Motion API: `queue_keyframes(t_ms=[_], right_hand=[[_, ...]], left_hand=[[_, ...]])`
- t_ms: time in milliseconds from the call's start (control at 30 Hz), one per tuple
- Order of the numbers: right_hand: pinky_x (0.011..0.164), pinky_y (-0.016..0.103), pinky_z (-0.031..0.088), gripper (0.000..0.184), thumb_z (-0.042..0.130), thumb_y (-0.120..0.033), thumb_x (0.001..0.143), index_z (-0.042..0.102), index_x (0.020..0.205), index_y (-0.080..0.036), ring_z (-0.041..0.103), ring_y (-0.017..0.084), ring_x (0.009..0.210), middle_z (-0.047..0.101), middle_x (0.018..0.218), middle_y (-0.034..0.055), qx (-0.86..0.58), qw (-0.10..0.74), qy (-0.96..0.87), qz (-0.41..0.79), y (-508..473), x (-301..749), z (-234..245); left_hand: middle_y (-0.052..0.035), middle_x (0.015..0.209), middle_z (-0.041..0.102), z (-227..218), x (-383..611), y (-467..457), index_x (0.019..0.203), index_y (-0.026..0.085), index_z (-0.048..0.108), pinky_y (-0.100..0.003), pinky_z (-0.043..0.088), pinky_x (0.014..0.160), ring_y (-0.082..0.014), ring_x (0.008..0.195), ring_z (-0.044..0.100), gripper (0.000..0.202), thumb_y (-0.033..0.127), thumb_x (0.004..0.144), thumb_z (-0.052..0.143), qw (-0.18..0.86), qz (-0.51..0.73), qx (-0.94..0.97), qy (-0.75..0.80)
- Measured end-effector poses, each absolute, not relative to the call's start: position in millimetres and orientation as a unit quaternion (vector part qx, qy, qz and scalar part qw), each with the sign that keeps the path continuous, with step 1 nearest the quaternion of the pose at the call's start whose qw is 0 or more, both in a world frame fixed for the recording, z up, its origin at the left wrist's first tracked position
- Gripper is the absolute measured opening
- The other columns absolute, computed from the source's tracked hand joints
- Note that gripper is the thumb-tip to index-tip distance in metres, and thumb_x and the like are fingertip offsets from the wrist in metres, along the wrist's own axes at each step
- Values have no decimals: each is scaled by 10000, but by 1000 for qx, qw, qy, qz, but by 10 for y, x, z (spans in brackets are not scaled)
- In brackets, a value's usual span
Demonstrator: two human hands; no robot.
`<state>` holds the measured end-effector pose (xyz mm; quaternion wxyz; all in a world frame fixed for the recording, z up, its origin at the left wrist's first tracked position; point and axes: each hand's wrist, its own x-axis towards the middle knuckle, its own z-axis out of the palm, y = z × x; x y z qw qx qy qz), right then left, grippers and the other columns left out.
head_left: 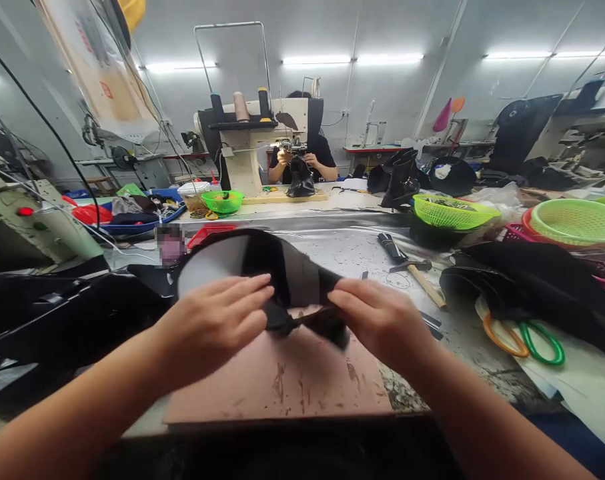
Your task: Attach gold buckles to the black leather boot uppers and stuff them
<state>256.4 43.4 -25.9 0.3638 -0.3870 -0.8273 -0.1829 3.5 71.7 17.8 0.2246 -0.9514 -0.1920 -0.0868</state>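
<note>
Black, flexible, leather-like piece with a glossy curved face (257,250) is up between the two hands, spanning the gap and bowing away from the wearer. It sits over the far part of the flat pinkish work board (327,393); a dark lower part hangs in the gap between the hands. Motion blur there, so can't tell whether that part touches the board.

Left hand (217,323): fingers nearly straight and together, laid against the near side of the piece's left half. Thumb grip unclear, can't tell if it's clamped.

Right hand (377,317): thumb and fingers closed together, pinching the piece's right end.

Right of the right hand, on the grey worktable (352,250): hammer with a pale wooden handle (428,285), near but not touching. Further right, a heap of soft black material (537,287), with orange and green loop handles (542,343) just in front.

Left, beyond the left forearm: shiny black sheet pieces (57,320).

Across the table: a person in black (326,153) holds a black boot (301,180) at a cream sewing machine (245,157).
</note>
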Motion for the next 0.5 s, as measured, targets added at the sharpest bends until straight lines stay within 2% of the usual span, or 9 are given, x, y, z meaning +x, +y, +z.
queue_keyframes(t_ms=[33,100,167,233,300,367,400,433,500], right_hand=[[643,282,438,176,457,-113,869,629,902,-130,560,174,749,643,905,97,-372,369,-816,-244,453,2507,-229],[646,318,455,219,427,-67,859,633,930,-91,551,197,731,639,900,126,-357,343,-818,-294,486,2368,-325],[622,322,473,260,390,-40,849,640,903,-86,547,200,703,634,860,127,-361,291,-848,-257,489,2226,-622],[580,286,485,286,374,-6,819,640,863,-102,555,182,690,630,850,116,-349,251,-881,-198,441,2121,-1020],[579,270,500,237,414,-35,805,632,844,-120,571,183,710,630,804,96,-322,241,-906,-129,348,2070,-1366],[573,271,509,204,450,-90,803,610,920,-137,577,173,690,635,813,78,-309,287,-904,-75,255,2054,-1539],[600,286,519,200,472,-130,804,594,963,-142,585,180,713,636,841,82,-321,327,-886,-65,229,2045,-1552],[647,313,528,233,499,-179,801,572,1019,-140,594,197,770,634,896,99,-348,366,-861,-62,227,2029,-1526],[756,399,524,439,566,-266,756,500,1162,-112,576,270,951,589,1082,167,-436,390,-809,-51,301,1965,-1408]], left_hand=[[-56,1151,624,87,-3,622,809,180,616,-395,355,1006,-204,1194,464,302,85,874,337,238,-100,-946,-194],[-124,1172,605,-224,-76,462,815,140,637,-409,367,992,-236,1177,480,316,135,888,330,237,-99,-938,-231],[-140,1183,597,-637,-164,355,841,130,653,-440,385,969,-271,1162,492,335,114,869,319,209,-76,-927,-302],[-142,1141,621,-1028,-253,295,793,145,663,-427,443,899,-297,1079,551,299,161,835,367,143,-36,-933,-329],[-139,1070,653,-1292,-286,277,932,156,651,-414,494,796,-298,941,614,280,239,825,406,80,-14,-908,-410],[-149,1075,648,-1394,-210,298,1140,152,571,-427,500,771,-307,907,620,378,295,810,455,23,-13,-886,-463],[-153,1072,647,-1395,-130,323,1176,150,549,-437,495,772,-310,907,618,399,279,809,461,0,-16,-878,-479],[-157,1056,649,-1374,-29,358,1169,147,556,-447,487,780,-311,908,616,386,251,811,455,-19,-22,-871,-490],[-142,1039,653,-1300,185,448,1088,149,602,-427,471,817,-289,939,606,329,193,818,419,-48,-52,-868,-491]])
